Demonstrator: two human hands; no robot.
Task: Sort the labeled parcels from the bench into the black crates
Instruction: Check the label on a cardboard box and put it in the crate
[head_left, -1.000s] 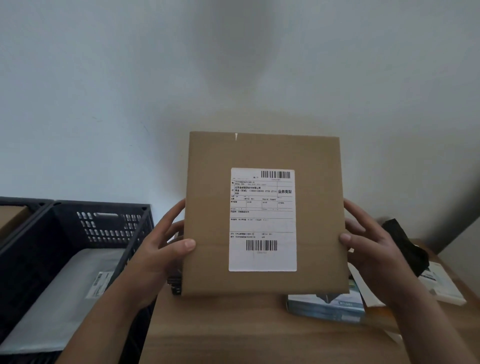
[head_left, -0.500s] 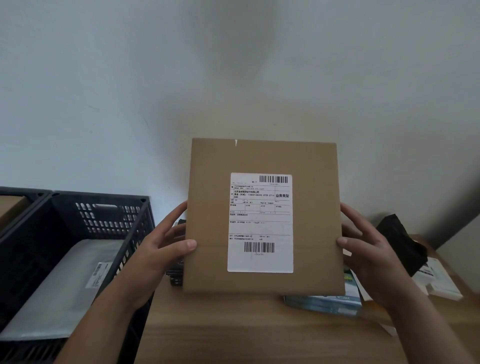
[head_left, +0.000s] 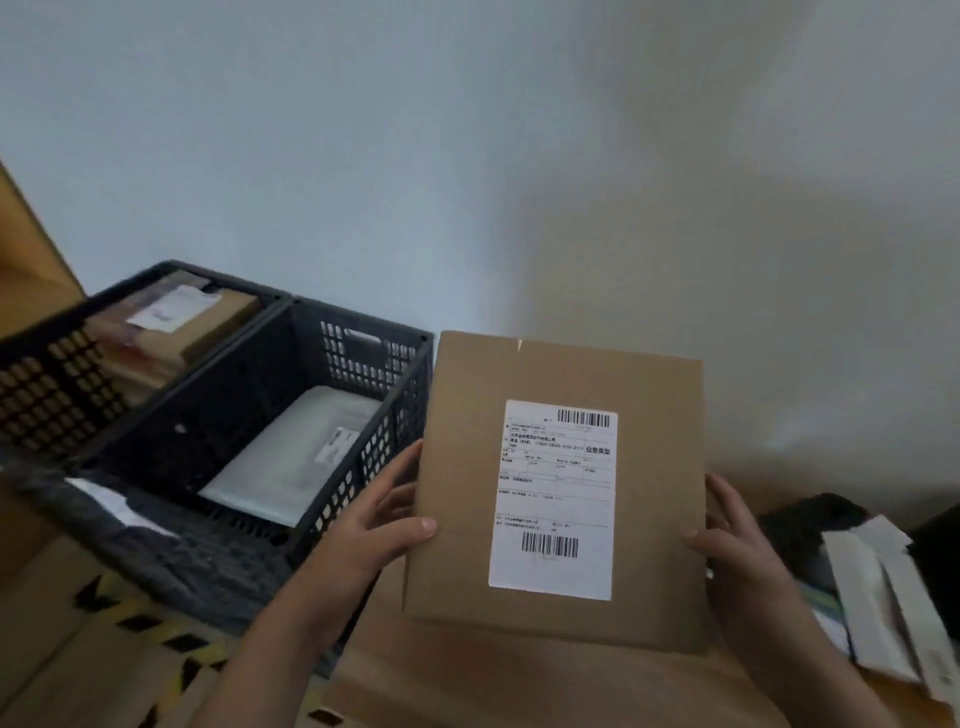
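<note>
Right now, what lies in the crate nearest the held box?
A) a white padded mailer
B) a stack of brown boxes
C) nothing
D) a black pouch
A: a white mailer with a small label lies flat on the floor of the near crate, right beside the box held by the left hand and right hand.

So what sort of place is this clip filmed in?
Probably a parcel-sorting station or small mailroom. Both hands hold a cardboard parcel bearing a barcoded shipping label, black crates alongside already hold labeled parcels, and more mail lies on the wooden bench.
</note>
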